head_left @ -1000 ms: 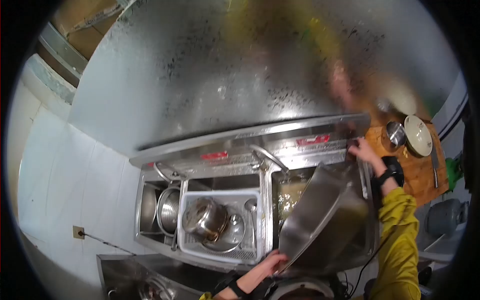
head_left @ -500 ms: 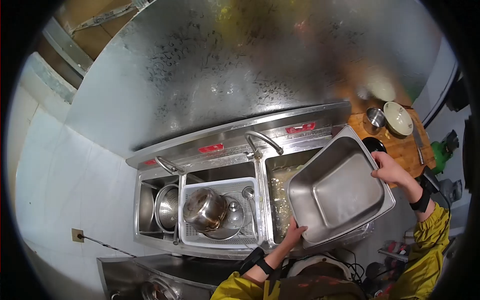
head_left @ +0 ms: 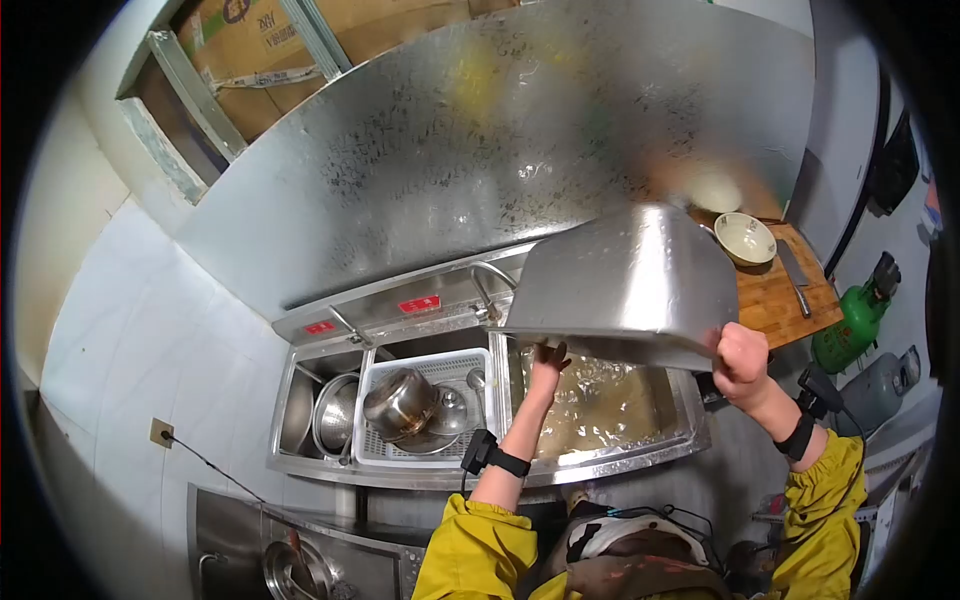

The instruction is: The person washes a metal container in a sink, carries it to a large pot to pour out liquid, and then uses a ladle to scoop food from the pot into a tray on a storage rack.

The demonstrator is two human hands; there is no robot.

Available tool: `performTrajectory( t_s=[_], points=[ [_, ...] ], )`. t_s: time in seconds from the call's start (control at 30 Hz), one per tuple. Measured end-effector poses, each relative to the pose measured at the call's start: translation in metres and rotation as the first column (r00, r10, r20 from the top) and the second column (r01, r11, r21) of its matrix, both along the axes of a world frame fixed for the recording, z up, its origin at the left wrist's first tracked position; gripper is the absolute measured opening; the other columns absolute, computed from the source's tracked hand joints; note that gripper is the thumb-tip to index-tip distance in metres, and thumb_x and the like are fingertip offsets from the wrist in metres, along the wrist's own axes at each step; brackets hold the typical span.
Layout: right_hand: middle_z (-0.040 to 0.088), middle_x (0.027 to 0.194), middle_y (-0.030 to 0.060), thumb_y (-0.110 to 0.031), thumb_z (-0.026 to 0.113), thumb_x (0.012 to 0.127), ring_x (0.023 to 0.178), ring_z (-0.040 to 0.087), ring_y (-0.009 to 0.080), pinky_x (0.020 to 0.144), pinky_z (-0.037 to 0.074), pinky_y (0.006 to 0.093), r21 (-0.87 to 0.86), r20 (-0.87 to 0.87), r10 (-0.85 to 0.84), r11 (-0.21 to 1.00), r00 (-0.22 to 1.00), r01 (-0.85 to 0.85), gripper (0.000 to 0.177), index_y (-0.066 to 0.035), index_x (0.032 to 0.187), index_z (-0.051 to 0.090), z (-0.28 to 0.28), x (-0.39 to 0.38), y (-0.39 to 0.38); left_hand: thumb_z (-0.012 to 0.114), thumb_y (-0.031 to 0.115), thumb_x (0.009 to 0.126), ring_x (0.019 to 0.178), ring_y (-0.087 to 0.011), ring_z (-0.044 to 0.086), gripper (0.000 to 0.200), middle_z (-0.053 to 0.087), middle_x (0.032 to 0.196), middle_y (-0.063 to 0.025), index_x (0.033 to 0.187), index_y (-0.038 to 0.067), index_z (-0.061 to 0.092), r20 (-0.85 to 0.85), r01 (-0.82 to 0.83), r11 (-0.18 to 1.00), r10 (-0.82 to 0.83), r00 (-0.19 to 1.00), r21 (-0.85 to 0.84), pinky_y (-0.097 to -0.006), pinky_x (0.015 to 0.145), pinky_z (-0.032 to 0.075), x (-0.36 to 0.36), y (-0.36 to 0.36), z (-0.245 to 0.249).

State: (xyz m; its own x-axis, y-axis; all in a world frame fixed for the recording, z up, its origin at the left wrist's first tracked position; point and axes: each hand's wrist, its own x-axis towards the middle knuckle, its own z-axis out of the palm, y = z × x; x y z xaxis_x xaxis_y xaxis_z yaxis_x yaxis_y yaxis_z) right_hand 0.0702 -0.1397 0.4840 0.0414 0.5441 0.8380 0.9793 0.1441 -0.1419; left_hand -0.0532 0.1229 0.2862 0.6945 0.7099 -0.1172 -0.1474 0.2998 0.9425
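Note:
A deep rectangular stainless steel pan [head_left: 625, 270] is held up over the right-hand sink basin, tipped so that its outer bottom faces up and away. My right hand [head_left: 742, 362] is closed round the rim at its right corner. At the lower left edge my left hand [head_left: 547, 368] grips the rim, its fingers in shadow and partly hidden beneath the pan. Below lies the basin with murky, glinting water [head_left: 605, 405]. The pan's inside is turned out of sight.
A white basket [head_left: 425, 457] with a steel pot [head_left: 400, 405] and a ladle [head_left: 476, 379] fills the middle basin. A colander [head_left: 337, 415] stands in the left one. To the right, a wooden table [head_left: 770, 305] bears a bowl [head_left: 745, 238] and a knife [head_left: 793, 275]. A green gas cylinder [head_left: 848, 325] stands beyond.
The pan has turned over from showing its inside to showing its outer bottom, and has moved up and left. Both hands have stayed on its rim. The view has shifted right.

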Motion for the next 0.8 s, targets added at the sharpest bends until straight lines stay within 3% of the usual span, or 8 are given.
performTrajectory(
  t_s=[0.03,0.07,0.23,0.43,0.57,0.67,0.73,0.8],
  points=[
    [0.026,0.053,0.0091,0.002,0.051,0.045,0.042,0.032,0.0249,0.037,0.023,0.0342,0.031,0.075,0.02,0.999,0.997,-0.023,0.026,-0.005,0.055,0.028,0.004,-0.005,-0.005,0.054,0.013,0.085,0.099,-0.0172,0.049,0.051,0.046,0.12,-0.0091,0.128,0.005,0.029,0.07,0.01,1.0,-0.011,0.998,0.006,-0.0312,0.079,0.045,-0.003,-0.006,0.003],
    [0.026,0.053,0.008,-0.001,0.052,0.045,0.042,0.033,0.0235,0.037,0.025,0.033,0.028,0.14,0.018,0.999,0.99,-0.022,0.025,-0.006,0.055,0.03,0.007,-0.006,-0.01,0.053,0.009,0.084,0.1,-0.0174,0.048,0.05,0.046,0.121,-0.01,0.128,0.004,0.03,0.0,0.043,0.996,-0.043,0.999,0.074,-0.0321,0.08,0.045,0.006,0.006,-0.025],
    [0.026,0.052,0.0033,-0.014,0.054,0.046,0.043,0.036,0.0168,0.034,0.027,0.0276,0.033,0.369,0.046,0.997,0.928,-0.063,0.023,-0.009,0.053,0.033,0.02,-0.016,-0.028,0.054,0.004,0.081,0.102,-0.0185,0.048,0.057,0.045,0.122,-0.0102,0.129,0.005,0.024,0.042,0.013,0.996,-0.017,0.999,0.089,-0.0319,0.082,0.045,0.006,-0.016,-0.018],
    [0.026,0.052,0.0005,-0.018,0.05,0.043,0.043,0.035,0.0138,0.035,0.026,0.0243,-0.011,0.512,0.12,0.991,0.851,-0.134,0.021,-0.012,0.052,0.033,0.025,-0.021,-0.036,0.056,-0.001,0.078,0.104,-0.0198,0.047,0.066,0.044,0.122,-0.0105,0.13,0.007,0.016,0.034,-0.021,0.995,0.018,0.999,0.101,-0.0315,0.083,0.044,-0.005,-0.023,-0.01],
    [0.028,0.052,-0.0004,-0.019,0.05,0.043,0.044,0.036,0.0128,0.036,0.026,0.0234,0.018,0.539,0.08,0.994,0.839,-0.106,0.021,-0.013,0.052,0.032,0.019,-0.021,-0.036,0.057,-0.005,0.076,0.105,-0.0207,0.047,0.072,0.044,0.123,-0.0107,0.131,0.008,0.011,0.037,-0.022,0.993,0.018,0.999,0.12,-0.0313,0.084,0.044,-0.001,-0.026,-0.002],
    [0.028,0.052,0.0026,-0.014,0.053,0.045,0.044,0.036,0.0159,0.037,0.027,0.0281,0.016,0.364,0.044,0.998,0.931,-0.054,0.023,-0.01,0.053,0.032,0.007,-0.007,-0.034,0.058,-0.008,0.075,0.106,-0.0213,0.047,0.078,0.043,0.123,-0.0108,0.132,0.009,0.008,0.046,-0.017,0.987,0.01,0.999,0.16,-0.0312,0.085,0.044,0.001,-0.03,0.0],
    [0.029,0.053,0.0059,-0.005,0.052,0.049,0.044,0.035,0.0193,0.039,0.027,0.0298,0.122,0.092,-0.071,0.991,0.993,0.06,0.021,-0.006,0.054,0.031,-0.009,0.01,-0.026,0.058,-0.009,0.074,0.107,-0.0217,0.047,0.081,0.043,0.123,-0.0109,0.133,0.01,0.005,0.04,0.04,0.982,-0.048,0.998,0.183,-0.0311,0.086,0.044,0.004,-0.028,0.003],
    [0.028,0.054,0.0098,0.004,0.048,0.055,0.044,0.033,0.022,0.042,0.027,0.0307,0.114,-0.264,-0.196,0.966,0.944,0.232,0.018,-0.002,0.056,0.032,-0.019,0.02,-0.029,0.061,-0.016,0.066,0.108,-0.0207,0.046,0.087,0.043,0.12,-0.012,0.126,0.013,0.005,-0.016,0.173,0.972,-0.173,0.985,0.158,-0.0305,0.085,0.045,0.006,-0.026,0.005]
  ],
)
